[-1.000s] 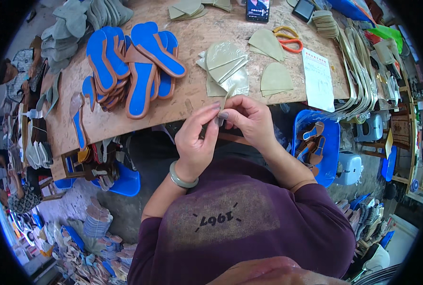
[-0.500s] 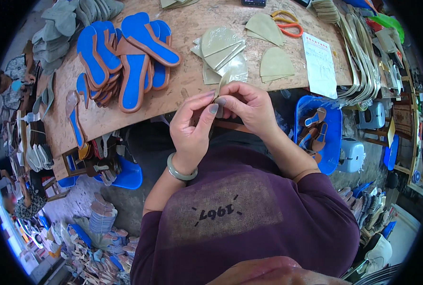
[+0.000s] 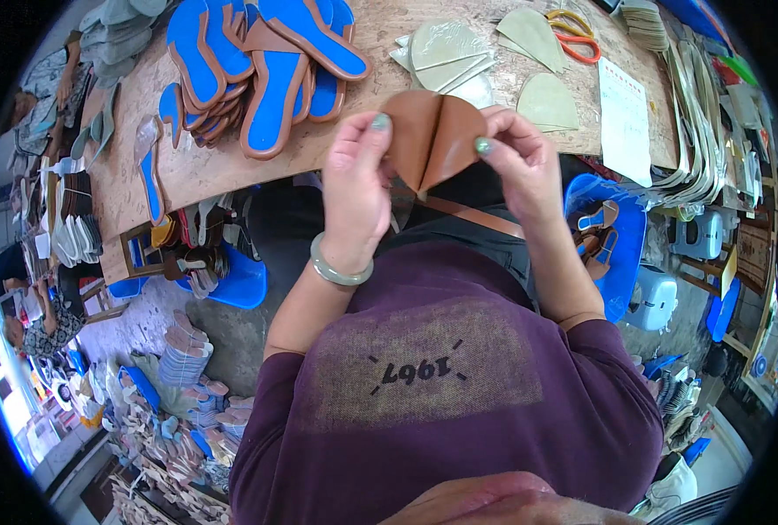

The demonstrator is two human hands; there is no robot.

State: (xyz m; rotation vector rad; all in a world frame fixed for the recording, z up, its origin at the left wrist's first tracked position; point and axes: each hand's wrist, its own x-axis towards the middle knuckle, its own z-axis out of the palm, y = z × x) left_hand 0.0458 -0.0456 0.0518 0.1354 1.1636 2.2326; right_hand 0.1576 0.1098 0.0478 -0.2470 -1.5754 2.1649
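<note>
Both hands hold one brown leather piece [image 3: 432,140], folded along its middle so two rounded halves stand up. My left hand [image 3: 354,188] pinches its left half, a pale green bangle [image 3: 340,269] on that wrist. My right hand [image 3: 516,157] pinches the right half. The piece is lifted above the front edge of the wooden workbench [image 3: 258,175]. Pale green-grey cut pieces [image 3: 446,57] lie on the bench just beyond it.
A pile of blue and brown shoe insoles [image 3: 258,61] lies at the bench's left. Orange-handled scissors [image 3: 572,35] and a white paper sheet [image 3: 625,109] sit at the right. Blue plastic baskets [image 3: 612,241] hold straps below the bench. Stacks of soles [image 3: 188,350] cover the floor at left.
The hands were pinching a small thin pale piece close together; now they are spread apart on a larger folded brown leather piece, and the view has tilted nearer the bench.
</note>
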